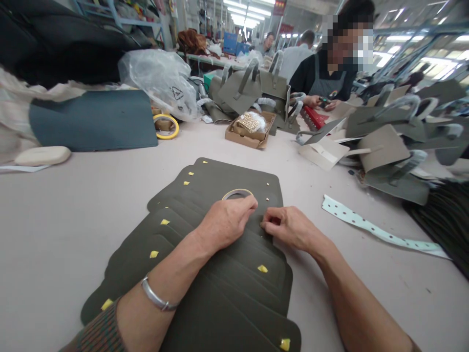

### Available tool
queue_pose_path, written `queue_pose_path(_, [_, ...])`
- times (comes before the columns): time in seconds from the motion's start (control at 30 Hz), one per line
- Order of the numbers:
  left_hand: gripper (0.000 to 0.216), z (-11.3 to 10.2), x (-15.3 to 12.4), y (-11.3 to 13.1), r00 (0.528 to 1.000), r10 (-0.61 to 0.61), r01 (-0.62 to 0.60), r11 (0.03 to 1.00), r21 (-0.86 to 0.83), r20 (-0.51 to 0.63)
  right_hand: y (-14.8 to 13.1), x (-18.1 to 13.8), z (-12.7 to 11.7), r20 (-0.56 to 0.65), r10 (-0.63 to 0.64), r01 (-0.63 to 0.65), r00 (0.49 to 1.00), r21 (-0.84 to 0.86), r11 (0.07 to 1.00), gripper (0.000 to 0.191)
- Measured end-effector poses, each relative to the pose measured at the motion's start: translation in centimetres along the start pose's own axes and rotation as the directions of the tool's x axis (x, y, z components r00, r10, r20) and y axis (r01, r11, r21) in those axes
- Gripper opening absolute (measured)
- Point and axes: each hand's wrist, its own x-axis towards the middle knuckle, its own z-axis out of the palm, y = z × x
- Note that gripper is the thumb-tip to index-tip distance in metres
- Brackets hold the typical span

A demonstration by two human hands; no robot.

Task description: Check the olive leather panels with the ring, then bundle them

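Note:
Dark olive-green panels (234,293) with rounded corners lie overlapped in a staggered stack before me. Small yellow tape pieces (154,254) dot their edges, and two tiny shiny studs (267,199) show near the top panel's right edge. My left hand (227,220) is closed over the stack, its fingers curled at a roll of tape (238,192) whose lower part they hide. To its right, my right hand (289,226) pinches thumb and forefinger together at the panel's right edge. Whatever is between those fingertips is too small to make out.
A cardboard box (249,132) of gold-coloured studs stands behind the stack. A yellow tape roll (166,127) and blue-grey sheet (93,120) are at back left. Right are a dotted pale-green strip (377,227) and olive bags (392,156). A co-worker (330,68) sits across.

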Motion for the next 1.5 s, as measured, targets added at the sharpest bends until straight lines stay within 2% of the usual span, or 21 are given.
queue_pose_path(0.1, [0.026,0.3,-0.1,0.0,0.999,0.043,-0.044,0.998,-0.045,-0.016,0.3,0.0,0.2,-0.116,0.007,0.014,0.993,0.184,0.983,0.012])
queue_pose_path(0.2, [0.049,0.5,-0.1,0.1,0.998,0.049,-0.05,0.998,-0.034,-0.025,0.4,0.0,0.5,-0.329,-0.068,0.169,0.942,0.289,0.942,0.017])
queue_pose_path(0.27, [0.052,0.6,-0.1,0.2,0.998,0.045,-0.046,0.999,-0.024,-0.036,0.1,-0.1,0.6,-0.4,-0.162,0.284,0.902,0.266,0.921,0.017])
queue_pose_path(0.37, [0.048,0.9,-0.1,0.2,0.997,0.045,-0.046,0.999,-0.012,-0.067,-0.3,0.0,0.6,-0.436,-0.28,0.385,0.855,0.174,0.906,0.016])
queue_pose_path(0.53, [0.043,1.3,-0.1,0.1,0.993,0.073,-0.076,0.997,-0.026,-0.09,-0.2,0.1,1.0,-0.438,-0.387,0.459,0.811,0.065,0.886,0.015])
queue_pose_path(0.73, [0.034,1.0,-0.2,0.6,0.998,0.062,-0.064,0.996,-0.069,-0.028,-0.2,0.2,1.8,-0.498,-0.402,0.425,0.769,-0.071,0.902,0.011])
queue_pose_path(0.9, [0.01,1.0,-0.2,0.9,0.999,-0.014,0.012,0.999,-0.033,-0.053,-0.6,0.4,2.1,-0.581,-0.392,0.392,0.714,-0.133,0.91,0.013])
queue_pose_path(0.97, [0.005,1.0,-0.2,0.9,0.998,-0.023,0.022,1.0,-0.014,-0.064,-0.7,0.3,2.1,-0.581,-0.361,0.374,0.729,-0.103,0.922,0.013])
queue_pose_path(1.03, [0.008,0.9,-0.1,0.8,0.997,-0.022,0.023,1.0,0.013,-0.075,-1.0,0.2,2.1,-0.572,-0.284,0.337,0.77,-0.015,0.941,0.012])
queue_pose_path(1.13, [0.016,0.9,-0.2,0.9,0.993,-0.005,0.01,0.999,0.041,-0.122,-1.9,0.1,2.1,-0.508,-0.041,0.214,0.86,0.286,0.934,0.012])
queue_pose_path(1.2, [0.019,1.0,-0.3,1.2,0.983,0.006,0.0,0.999,0.033,-0.185,-2.3,0.3,2.1,-0.403,0.129,0.111,0.906,0.52,0.847,0.013])
queue_pose_path(1.27, [0.02,0.9,-0.6,1.8,0.968,0.031,-0.028,0.999,0.016,-0.249,-2.3,0.6,1.9,-0.323,0.239,0.039,0.916,0.663,0.748,0.013])
queue_pose_path(1.33, [0.02,0.5,-0.8,2.7,0.956,0.068,-0.067,0.998,0.014,-0.285,-1.6,1.0,1.3,-0.276,0.315,-0.016,0.908,0.729,0.685,0.014])
queue_pose_path(1.4, [0.018,-0.3,-0.7,3.4,0.956,0.083,-0.076,0.996,0.038,-0.281,-0.3,1.5,0.6,-0.227,0.376,-0.074,0.898,0.766,0.638,0.016])
queue_pose_path(1.5, [0.015,-1.8,0.4,3.9,0.968,0.036,-0.017,0.997,0.078,-0.249,1.7,2.1,-0.4,-0.155,0.41,-0.126,0.899,0.804,0.581,0.019])
